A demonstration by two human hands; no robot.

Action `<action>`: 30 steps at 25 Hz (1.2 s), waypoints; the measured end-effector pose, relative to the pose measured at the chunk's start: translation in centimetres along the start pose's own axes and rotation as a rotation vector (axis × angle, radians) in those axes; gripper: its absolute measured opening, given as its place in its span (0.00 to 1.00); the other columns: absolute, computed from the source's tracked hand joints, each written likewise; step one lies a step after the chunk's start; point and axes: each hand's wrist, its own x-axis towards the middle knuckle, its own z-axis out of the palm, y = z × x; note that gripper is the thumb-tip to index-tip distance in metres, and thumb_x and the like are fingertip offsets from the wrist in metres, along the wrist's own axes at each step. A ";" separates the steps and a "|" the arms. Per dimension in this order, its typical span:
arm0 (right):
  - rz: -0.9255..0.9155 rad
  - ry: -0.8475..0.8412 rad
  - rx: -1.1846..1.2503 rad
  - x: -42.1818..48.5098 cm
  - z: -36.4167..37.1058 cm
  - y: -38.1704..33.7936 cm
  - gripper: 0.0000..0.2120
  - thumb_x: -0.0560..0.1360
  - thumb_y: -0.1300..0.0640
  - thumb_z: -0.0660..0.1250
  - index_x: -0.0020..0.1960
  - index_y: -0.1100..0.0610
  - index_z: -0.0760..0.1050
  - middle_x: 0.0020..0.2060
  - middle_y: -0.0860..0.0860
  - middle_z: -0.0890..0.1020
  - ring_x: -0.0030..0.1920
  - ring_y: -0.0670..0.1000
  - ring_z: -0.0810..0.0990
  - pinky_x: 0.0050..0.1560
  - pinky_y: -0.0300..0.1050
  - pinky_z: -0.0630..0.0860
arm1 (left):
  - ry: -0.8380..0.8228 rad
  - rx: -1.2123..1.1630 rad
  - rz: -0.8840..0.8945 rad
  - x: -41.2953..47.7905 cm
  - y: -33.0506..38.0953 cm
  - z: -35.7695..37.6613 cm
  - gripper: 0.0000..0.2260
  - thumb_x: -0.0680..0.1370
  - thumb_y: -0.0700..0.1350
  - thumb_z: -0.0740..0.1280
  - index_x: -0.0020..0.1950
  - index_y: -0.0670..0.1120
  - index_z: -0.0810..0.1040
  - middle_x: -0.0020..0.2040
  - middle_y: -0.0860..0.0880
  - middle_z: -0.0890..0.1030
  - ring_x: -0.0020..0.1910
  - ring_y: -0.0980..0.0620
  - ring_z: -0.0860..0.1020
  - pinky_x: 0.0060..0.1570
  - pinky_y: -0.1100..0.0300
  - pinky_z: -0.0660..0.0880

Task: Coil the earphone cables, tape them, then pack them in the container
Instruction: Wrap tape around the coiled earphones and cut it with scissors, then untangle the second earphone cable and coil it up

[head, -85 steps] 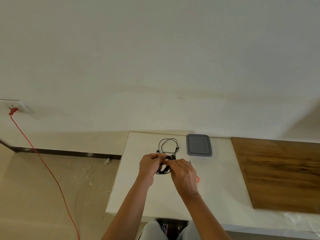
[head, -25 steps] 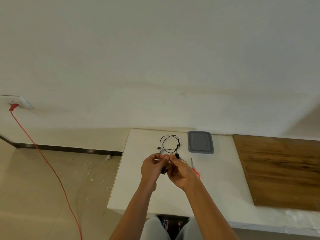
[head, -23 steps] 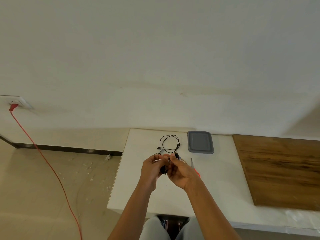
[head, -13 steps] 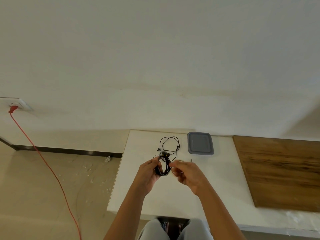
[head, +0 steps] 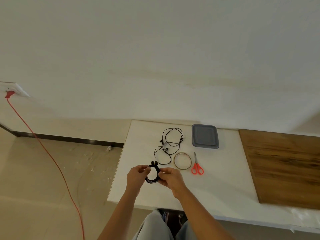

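One view only — worn on the head, facing forward and down. The table sits close below — the wall fills the upper half.

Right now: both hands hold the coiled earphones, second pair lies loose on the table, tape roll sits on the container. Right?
No: the head view shows the tape roll flat on the table beside the scissors, not on the container. Rest holds.

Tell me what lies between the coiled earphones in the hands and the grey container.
The tape roll lies on that line from the coiled earphones, the loose earphone cable just left of it. The container looks lidded.
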 end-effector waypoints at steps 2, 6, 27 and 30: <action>0.011 0.004 -0.103 1.0 1.1 1.8 0.12 0.74 0.69 0.67 0.57 0.65 0.79 0.49 0.61 0.84 0.48 0.55 0.84 0.49 0.43 0.81 | 0.085 0.181 0.068 1.1 -1.4 -0.6 0.09 0.76 0.42 0.70 0.54 0.43 0.83 0.47 0.45 0.85 0.45 0.50 0.80 0.46 0.60 0.74; -0.071 0.007 -0.450 1.9 2.0 4.0 0.15 0.75 0.64 0.66 0.61 0.58 0.78 0.52 0.53 0.83 0.51 0.48 0.81 0.46 0.28 0.74 | 0.185 0.286 0.103 2.7 -3.4 -1.3 0.06 0.73 0.42 0.73 0.50 0.45 0.83 0.42 0.47 0.84 0.41 0.51 0.79 0.38 0.61 0.70; -0.488 0.276 -1.247 6.0 1.0 1.8 0.08 0.77 0.66 0.60 0.46 0.60 0.78 0.39 0.52 0.77 0.43 0.52 0.76 0.39 0.43 0.73 | 0.024 0.182 0.367 2.6 -1.4 3.0 0.13 0.77 0.32 0.62 0.61 0.42 0.76 0.55 0.50 0.80 0.56 0.53 0.78 0.49 0.74 0.70; -0.560 0.236 -0.972 4.7 0.9 0.3 0.08 0.77 0.64 0.61 0.50 0.61 0.79 0.45 0.54 0.81 0.45 0.53 0.79 0.46 0.46 0.77 | -0.101 0.290 0.451 2.4 -0.3 2.6 0.21 0.77 0.29 0.58 0.66 0.45 0.75 0.60 0.55 0.76 0.61 0.58 0.72 0.59 0.68 0.67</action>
